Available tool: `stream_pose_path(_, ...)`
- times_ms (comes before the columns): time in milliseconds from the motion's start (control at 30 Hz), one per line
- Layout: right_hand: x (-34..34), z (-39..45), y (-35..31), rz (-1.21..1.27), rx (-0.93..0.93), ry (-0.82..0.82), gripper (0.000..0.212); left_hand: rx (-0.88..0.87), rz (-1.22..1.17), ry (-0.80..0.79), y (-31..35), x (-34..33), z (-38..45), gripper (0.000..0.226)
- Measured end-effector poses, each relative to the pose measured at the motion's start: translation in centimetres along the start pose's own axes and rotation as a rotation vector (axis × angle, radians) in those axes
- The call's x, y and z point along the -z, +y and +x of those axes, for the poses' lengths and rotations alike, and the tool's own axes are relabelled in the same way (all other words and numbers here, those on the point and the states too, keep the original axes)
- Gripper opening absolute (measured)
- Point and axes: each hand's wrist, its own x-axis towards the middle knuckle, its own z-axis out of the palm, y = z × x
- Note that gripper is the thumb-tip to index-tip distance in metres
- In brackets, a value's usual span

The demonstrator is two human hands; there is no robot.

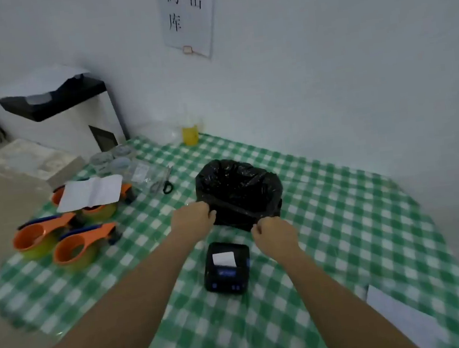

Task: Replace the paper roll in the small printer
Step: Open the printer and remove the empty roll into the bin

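1. I see my left hand (192,217) and my right hand (274,233) each pinching the near rim of the black bag (238,192).
2. The small printer (227,267) sits on the checked table (340,218) just before the bag, closed, with a paper strip showing.
3. I judge it best to pull the rim gently and evenly, so the thin plastic does not tear.
4. The inside of the bag is dark; I cannot tell if a paper roll is there.

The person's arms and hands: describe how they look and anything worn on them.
Both forearms are bare up to the bottom edge of the picture, with no sleeves in view. The left hand and the right hand wear no gloves. No watch, bracelet or ring can be seen, though the picture is somewhat blurred.
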Motion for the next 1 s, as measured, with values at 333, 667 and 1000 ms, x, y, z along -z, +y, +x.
stream_pose_path(333,-8.1,-0.5,2.9,0.318,-0.309,-0.238,0.026,0.094,-0.074,-0.266,-2.7,-8.6,-1.1,0.038)
stream_pose_path(667,-8.6,2.0,3.4,0.495,-0.404,-0.320,0.030,0.176,-0.625,-0.354,-4.7,-13.4,-1.6,0.046)
stream_pose_path(1000,-8.0,3.7,3.3,0.817,-0.723,-0.455,0.031,0.254,-0.789,-0.322,-5.5,-14.6,-1.3,0.041)
